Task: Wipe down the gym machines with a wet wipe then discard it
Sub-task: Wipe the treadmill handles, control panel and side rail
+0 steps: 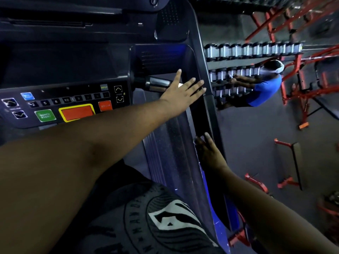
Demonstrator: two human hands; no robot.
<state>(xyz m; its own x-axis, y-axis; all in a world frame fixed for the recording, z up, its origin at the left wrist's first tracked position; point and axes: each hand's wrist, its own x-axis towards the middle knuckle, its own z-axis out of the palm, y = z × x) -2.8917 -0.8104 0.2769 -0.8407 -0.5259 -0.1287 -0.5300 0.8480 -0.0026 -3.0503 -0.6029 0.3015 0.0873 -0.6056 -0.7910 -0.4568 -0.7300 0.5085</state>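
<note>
Mid-wipe, by my read: left hand (180, 92) lies flat w/ fingers straight, pressing a sliver of white wet wipe (180, 85) onto the treadmill's right side rail (205, 114) near the console corner, right hand (207, 149) flat further down the rail, holding nothing; other machines + discarding still left.

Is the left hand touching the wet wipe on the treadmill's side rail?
Touching. The head view shows the left hand pressed flat, fingers straight, over the wet wipe.

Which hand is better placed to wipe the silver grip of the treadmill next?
Left. The left hand lies flat over the white wipe, right beside the silver grip. The right hand rests lower on the side rail.
</note>
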